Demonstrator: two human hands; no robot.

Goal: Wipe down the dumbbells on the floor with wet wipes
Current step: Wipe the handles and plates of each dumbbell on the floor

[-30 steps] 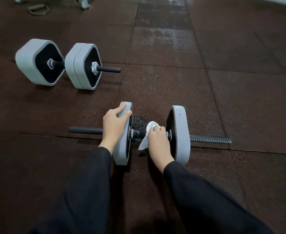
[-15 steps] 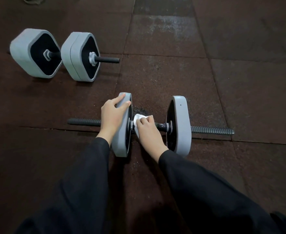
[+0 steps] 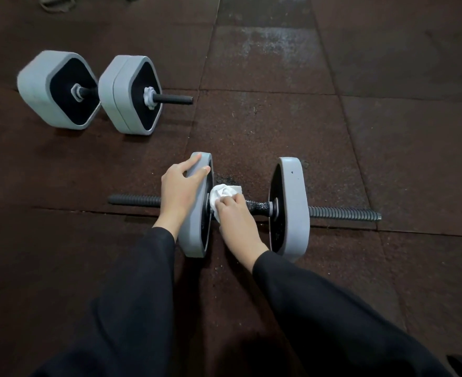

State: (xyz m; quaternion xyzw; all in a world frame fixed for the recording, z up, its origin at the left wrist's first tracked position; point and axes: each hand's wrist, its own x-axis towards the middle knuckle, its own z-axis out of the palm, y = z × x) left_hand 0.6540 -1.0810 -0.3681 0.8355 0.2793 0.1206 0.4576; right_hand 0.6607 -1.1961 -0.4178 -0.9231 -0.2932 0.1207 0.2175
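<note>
The near dumbbell (image 3: 289,205) has grey plates on a black threaded bar. Beside its left plate (image 3: 195,213), the right hand (image 3: 236,216) clamps a crumpled wet wipe (image 3: 224,192) around the handle; the left hand (image 3: 179,191) grips that plate's rim.

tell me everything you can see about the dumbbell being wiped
The near dumbbell lies on the dark rubber floor: a black bar, threaded at both ends, carrying two grey plates with black faces standing on edge. The left hand grips the top of the left plate. The right hand presses a crumpled white wipe onto the handle beside that plate.
</note>
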